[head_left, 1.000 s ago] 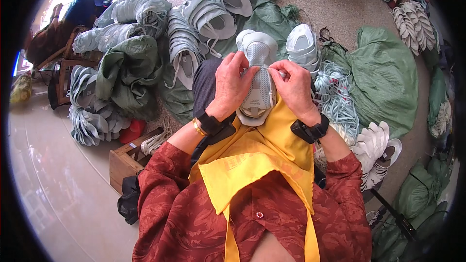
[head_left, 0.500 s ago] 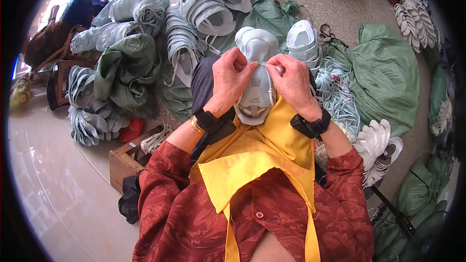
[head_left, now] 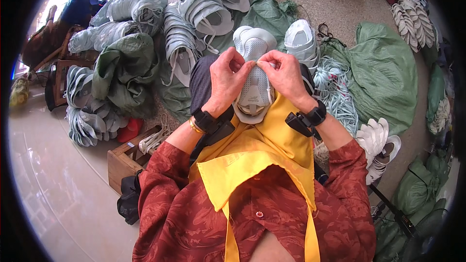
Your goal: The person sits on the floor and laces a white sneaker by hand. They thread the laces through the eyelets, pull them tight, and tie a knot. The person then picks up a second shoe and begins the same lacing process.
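A pale grey mesh shoe upper lies lengthwise over my lap, on the yellow apron. Above its middle, my left hand and my right hand meet with thumbs and forefingers pinched together. Between them is a thin white shoelace, mostly covered by the fingertips. A loose length of shoelace hangs down the upper's right side, below my right hand. The fingers hide the middle of the upper.
Stacks of nested pale uppers stand ahead and left. Close on the right are another upper, a heap of pale blue laces and a green sack. White uppers lie nearer right; a wooden box stands left.
My right hand has moved left, so its fingertips now meet those of my left hand over the upper. The short gap between the two pinches has closed.
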A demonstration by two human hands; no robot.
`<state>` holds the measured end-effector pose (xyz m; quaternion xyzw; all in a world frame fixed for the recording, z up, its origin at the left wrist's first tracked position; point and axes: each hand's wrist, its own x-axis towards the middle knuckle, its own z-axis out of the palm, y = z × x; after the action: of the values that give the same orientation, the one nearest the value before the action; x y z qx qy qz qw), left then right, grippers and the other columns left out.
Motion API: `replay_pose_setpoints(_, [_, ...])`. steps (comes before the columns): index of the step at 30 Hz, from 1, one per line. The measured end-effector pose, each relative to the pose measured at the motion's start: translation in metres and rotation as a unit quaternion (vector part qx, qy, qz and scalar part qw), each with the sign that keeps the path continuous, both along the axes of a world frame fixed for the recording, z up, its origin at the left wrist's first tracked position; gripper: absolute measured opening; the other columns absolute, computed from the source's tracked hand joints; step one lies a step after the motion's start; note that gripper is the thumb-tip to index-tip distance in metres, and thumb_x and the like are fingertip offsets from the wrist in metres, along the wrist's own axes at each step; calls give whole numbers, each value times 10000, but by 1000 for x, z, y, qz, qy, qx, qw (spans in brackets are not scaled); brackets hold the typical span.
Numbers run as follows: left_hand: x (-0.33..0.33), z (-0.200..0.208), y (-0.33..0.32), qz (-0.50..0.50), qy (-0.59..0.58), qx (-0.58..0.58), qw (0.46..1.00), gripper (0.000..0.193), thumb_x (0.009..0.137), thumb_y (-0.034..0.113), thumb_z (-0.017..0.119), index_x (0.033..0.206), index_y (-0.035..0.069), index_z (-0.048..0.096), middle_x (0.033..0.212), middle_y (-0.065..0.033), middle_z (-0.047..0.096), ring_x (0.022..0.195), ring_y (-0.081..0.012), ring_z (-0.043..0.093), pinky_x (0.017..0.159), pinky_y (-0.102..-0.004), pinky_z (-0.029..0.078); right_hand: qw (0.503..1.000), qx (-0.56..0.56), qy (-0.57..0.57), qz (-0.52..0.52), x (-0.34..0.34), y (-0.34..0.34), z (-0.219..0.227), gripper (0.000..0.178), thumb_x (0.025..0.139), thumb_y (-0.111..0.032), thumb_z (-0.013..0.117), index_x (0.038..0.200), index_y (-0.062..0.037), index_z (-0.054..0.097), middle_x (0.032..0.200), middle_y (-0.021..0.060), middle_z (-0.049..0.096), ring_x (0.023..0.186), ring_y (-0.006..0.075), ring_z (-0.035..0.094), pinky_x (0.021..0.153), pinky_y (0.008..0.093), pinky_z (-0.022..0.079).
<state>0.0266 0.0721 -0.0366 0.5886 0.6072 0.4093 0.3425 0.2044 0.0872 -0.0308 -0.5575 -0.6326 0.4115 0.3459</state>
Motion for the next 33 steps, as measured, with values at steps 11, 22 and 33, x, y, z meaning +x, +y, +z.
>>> replay_pose_setpoints(11, [-11,4,-7,-48,-31,1,998,138,869,38,744,940,9,629,853,-38,664,790,-104,645,743,-256,524,989,122,-70,50,3,-4,8,89,892,-49,715,919,1,646,833,134,654,722,279,651,663,384,510])
replay_pose_setpoints(22, [-10,2,-4,-58,-22,38,997,137,864,-6,714,939,7,600,871,-68,630,786,-160,640,708,-289,532,958,182,-171,144,-2,3,16,128,926,-77,677,986,-29,575,968,151,618,828,375,661,699,449,528])
replay_pose_setpoints(33, [-12,8,10,-149,52,115,981,121,893,-51,646,971,3,571,888,-89,530,754,-229,578,672,-328,486,970,170,-86,153,5,13,6,114,923,-63,675,966,-15,581,934,162,630,879,389,657,722,467,523])
